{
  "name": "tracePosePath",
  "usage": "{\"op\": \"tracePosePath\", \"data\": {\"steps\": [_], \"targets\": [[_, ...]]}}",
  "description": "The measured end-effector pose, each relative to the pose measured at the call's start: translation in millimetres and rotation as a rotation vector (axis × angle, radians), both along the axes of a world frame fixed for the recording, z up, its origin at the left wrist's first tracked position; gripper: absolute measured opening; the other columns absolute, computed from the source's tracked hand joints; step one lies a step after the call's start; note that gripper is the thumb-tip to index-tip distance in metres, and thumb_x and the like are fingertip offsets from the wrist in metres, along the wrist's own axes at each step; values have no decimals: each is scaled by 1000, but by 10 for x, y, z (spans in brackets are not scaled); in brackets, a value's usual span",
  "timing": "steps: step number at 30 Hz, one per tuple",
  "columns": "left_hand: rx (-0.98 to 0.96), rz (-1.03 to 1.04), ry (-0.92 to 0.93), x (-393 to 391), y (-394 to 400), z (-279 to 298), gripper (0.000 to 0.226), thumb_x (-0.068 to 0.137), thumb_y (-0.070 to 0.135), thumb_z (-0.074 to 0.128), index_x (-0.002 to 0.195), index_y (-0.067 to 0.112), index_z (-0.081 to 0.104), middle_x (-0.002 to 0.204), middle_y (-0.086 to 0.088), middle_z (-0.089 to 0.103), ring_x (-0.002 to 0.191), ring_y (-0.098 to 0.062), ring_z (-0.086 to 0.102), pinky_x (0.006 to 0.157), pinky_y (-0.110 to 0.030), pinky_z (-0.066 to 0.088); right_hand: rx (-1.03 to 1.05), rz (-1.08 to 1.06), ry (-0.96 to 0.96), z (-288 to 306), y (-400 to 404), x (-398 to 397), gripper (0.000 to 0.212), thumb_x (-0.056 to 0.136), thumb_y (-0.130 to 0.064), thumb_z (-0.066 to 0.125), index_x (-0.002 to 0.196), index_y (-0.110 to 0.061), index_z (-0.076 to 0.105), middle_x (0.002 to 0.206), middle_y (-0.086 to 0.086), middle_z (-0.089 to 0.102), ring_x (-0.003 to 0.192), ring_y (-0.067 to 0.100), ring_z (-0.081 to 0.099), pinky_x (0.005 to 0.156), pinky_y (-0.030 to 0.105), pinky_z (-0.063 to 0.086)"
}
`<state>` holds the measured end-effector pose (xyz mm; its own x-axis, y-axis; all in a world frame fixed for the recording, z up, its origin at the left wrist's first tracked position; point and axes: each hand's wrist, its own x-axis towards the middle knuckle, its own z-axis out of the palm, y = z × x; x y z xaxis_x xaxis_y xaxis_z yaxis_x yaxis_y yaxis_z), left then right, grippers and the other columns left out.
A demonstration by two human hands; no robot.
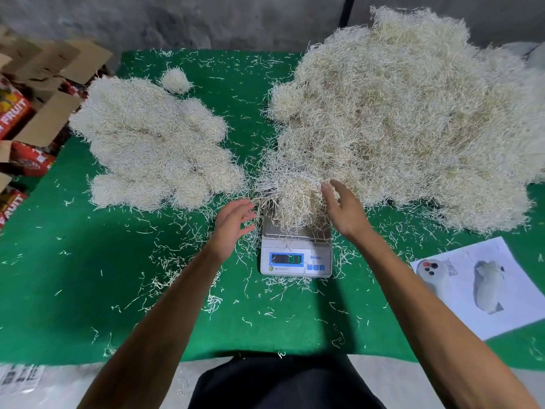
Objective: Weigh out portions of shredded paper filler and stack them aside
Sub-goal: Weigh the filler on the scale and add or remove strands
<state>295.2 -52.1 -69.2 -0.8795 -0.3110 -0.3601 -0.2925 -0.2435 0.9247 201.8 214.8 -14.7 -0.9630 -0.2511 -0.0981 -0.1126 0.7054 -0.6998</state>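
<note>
A small digital scale is sitting on the green counter, and a portion of shredded paper is lying heaped on its pan. The left hand is hovering just left of the scale, fingers loosely spread and brushing stray strands. The right hand is reaching in from the scale's right, fingers spread against the portion's side. The display is glowing; I cannot read it surely. Weighed bundles are lying stacked beyond the scale to its left, the big loose heap beyond its right. A printed sheet is lying right of the scale.
</note>
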Motion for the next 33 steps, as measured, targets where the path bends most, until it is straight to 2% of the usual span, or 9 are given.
{"op": "tracePosePath", "data": {"steps": [13, 18, 21, 23, 26, 28, 30, 32, 33], "targets": [[45, 109, -43, -62, 68, -28, 29, 103, 32, 55, 127, 16, 58, 130, -6, 62, 112, -24, 68, 82, -41, 62, -29, -1, -7, -40, 1, -84, 82, 101, -72, 29, 156, -12, 37, 157, 14, 46, 135, 32, 54, 111, 54, 45], [30, 52, -31, -397, 406, 296, 33, 102, 47, 51, 133, 35, 50, 144, 3, 40, 111, -23, 59, 78, -46, 63, -193, -80, -154, -136, -303, -141, 74, 105, -62, 36, 155, -7, 33, 140, 20, 59, 109, 29, 68, 90, 45, 59], [-170, -107, -130, -604, 649, 403, 64, 96, 60, 55, 152, 38, 35, 163, 1, 27, 135, -28, 45, 105, -49, 48, -265, -42, -341, -218, -544, -92, 82, 103, -62, 40, 161, -8, 20, 152, 21, 47, 132, 35, 56, 109, 53, 48], [-233, -112, -158, -699, 693, 476, 82, 89, 58, 67, 156, 29, 30, 163, -2, 28, 142, -26, 40, 108, -38, 37, -342, -49, -409, -231, -639, -89, 92, 100, -65, 45, 165, -11, 7, 163, 17, 34, 148, 37, 38, 121, 55, 34], [-40, -126, -148, -821, 528, 602, 98, 65, 51, 90, 142, 16, 42, 148, -6, 47, 117, -16, 57, 92, -27, 50, -526, -129, -501, -105, -673, -180, 102, 91, -81, 43, 165, -26, 0, 173, 2, 5, 155, 33, 23, 118, 57, 31], [-4, -200, -143, -830, 431, 667, 103, 50, 56, 96, 130, 16, 44, 130, -2, 51, 107, -15, 59, 93, -36, 57, -581, -139, -521, -33, -694, -299, 94, 94, -77, 43, 165, -29, 5, 173, 2, 5, 156, 33, 18, 120, 59, 26], [-127, -193, -177, -835, 398, 701, 108, 49, 63, 92, 134, 16, 43, 120, 0, 52, 106, -17, 59, 99, -44, 52, -555, -151, -430, 14, -743, -425, 84, 100, -62, 50, 165, -24, 11, 172, 6, 11, 155, 32, 21, 121, 50, 26], [-236, -131, -197, -835, 390, 721, 93, 61, 60, 87, 132, 15, 47, 107, 1, 60, 93, -12, 63, 100, -42, 47, -583, -197, -359, 86, -795, -559, 80, 103, -48, 56, 164, -18, 15, 171, 8, 16, 154, 33, 26, 121, 46, 29], [-259, -104, -178, -834, 365, 738, 73, 67, 54, 85, 121, 17, 55, 92, 4, 63, 80, -9, 66, 100, -41, 46, -615, -230, -337, 120, -818, -641, 78, 104, -41, 58, 164, -16, 15, 170, 10, 18, 153, 34, 28, 122, 47, 30]]}}
